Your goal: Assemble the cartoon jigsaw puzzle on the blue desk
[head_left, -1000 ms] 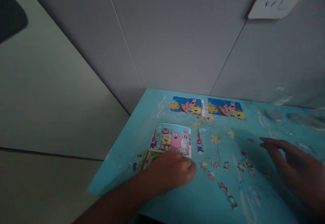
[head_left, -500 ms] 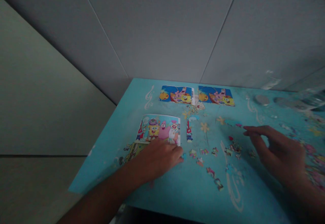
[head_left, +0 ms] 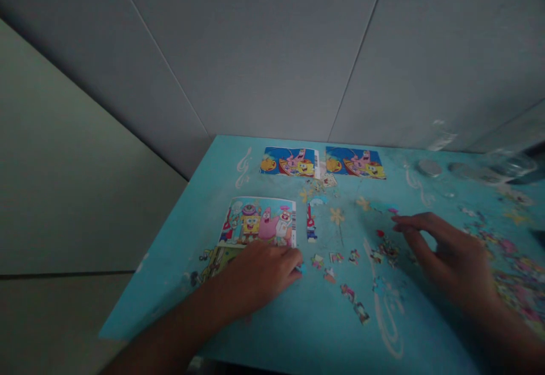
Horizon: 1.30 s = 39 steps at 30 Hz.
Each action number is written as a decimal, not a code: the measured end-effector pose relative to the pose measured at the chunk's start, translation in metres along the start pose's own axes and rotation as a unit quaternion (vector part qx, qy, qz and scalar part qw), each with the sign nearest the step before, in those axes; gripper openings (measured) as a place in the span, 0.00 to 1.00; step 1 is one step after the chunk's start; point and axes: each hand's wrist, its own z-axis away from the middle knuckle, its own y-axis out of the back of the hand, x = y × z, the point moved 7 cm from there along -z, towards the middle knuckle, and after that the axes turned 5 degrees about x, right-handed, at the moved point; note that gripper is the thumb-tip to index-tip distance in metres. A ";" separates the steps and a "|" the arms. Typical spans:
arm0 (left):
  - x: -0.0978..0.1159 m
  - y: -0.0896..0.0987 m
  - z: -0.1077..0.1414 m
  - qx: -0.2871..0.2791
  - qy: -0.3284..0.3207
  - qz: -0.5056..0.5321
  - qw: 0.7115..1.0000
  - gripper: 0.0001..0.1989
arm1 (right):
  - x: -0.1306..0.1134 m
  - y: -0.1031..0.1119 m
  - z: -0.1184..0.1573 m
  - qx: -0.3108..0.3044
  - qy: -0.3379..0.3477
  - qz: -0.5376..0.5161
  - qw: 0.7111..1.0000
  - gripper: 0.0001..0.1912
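Observation:
My left hand rests on the table, over the lower edge of a cartoon picture card. Its fingers are curled, and a small blue puzzle piece shows at the fingertips. My right hand hovers with thumb and index finger pinched; anything between them is too small to make out. Just beyond those fingertips lies a pink-and-blue piece. Between the hands stands a joined strip of pieces with a red figure. Several loose puzzle pieces and a small pile lie nearby.
Two blue cartoon cards, one left and one right, lie at the back near the grey wall. Many loose pieces spread at the right. A round lid and clear containers stand at the back right.
The view has shifted slightly, moving the table left and down in the picture. My right hand has come a little left, closer to the pink-and-blue piece. My left hand stays by the card.

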 end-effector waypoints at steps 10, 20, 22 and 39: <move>0.003 0.001 -0.002 0.048 0.014 0.043 0.998 0.04 | -0.006 -0.020 0.005 -0.067 0.041 -0.078 0.994 0.15; 0.005 0.001 0.000 0.233 0.040 0.351 0.906 0.04 | -0.056 -0.044 0.005 -0.161 0.068 -0.186 0.967 0.14; 0.007 -0.005 -0.004 0.212 0.057 0.418 0.882 0.03 | -0.068 -0.051 0.008 -0.182 0.075 -0.210 0.958 0.15; 0.028 -0.031 -0.014 0.125 0.053 0.565 0.814 0.15 | -0.094 -0.066 0.021 -0.223 0.059 -0.300 0.926 0.10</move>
